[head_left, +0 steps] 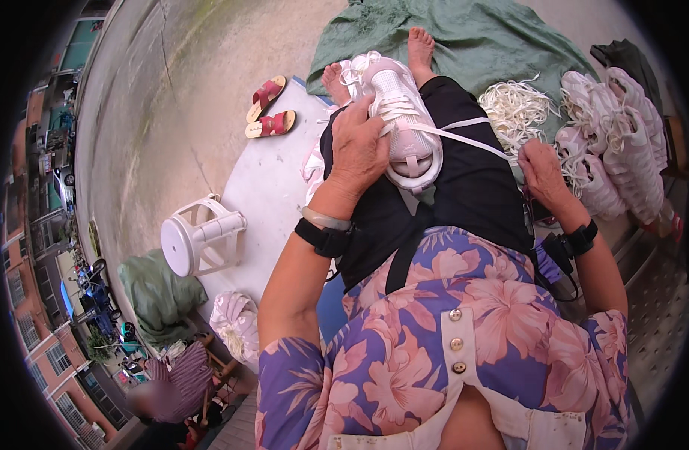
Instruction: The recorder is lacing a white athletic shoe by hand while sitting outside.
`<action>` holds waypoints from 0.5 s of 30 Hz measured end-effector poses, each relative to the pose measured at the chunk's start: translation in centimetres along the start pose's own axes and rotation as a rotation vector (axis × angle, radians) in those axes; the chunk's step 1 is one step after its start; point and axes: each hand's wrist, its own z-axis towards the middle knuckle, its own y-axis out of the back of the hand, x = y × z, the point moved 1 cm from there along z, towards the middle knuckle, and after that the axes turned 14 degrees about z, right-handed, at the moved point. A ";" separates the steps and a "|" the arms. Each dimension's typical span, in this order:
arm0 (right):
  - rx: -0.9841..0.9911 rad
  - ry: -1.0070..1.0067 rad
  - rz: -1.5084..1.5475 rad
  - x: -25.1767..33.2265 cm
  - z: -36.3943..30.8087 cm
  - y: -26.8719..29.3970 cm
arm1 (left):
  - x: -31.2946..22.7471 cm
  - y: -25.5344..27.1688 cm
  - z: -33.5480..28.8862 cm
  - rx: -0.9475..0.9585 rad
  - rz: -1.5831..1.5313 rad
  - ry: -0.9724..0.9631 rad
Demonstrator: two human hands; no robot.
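One white-and-pink shoe [412, 141] is lying on the black-clad lap [464, 187], its long axis running away from the body, toe pointing toward the bare feet [420, 51]. The left hand [359, 144] is curling at its left edge, blocking part of the lacing [398, 109], its hold unclear; the right hand [545, 172] is gripping a lace [473, 143]. Loose laces [514, 106] and more shoes [630, 146] are crowding the right.

Mesh, cloth and plastic
The shoe [410, 139] has a mesh toe, its lace [466, 138] matt cloth; the black cloth [468, 184] looks matt, the green sheet [464, 34] rumpled fabric, the stool [181, 247] smooth plastic, the buttons [456, 344] glossy, the floor [198, 82] matt concrete.
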 end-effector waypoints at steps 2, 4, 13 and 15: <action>0.071 0.066 -0.091 0.0 -0.5 0.2 | -0.1 0.6 0.1 -0.030 0.036 0.006; 0.035 0.106 -0.069 2.3 1.3 -0.2 | -0.1 1.2 0.1 -0.054 0.071 0.003; -0.016 0.261 -0.233 5.0 7.3 -4.9 | 0.8 5.2 1.0 0.066 -0.033 0.220; -0.028 0.294 -0.276 4.8 7.0 -5.0 | 1.1 5.9 1.2 0.185 -0.272 0.326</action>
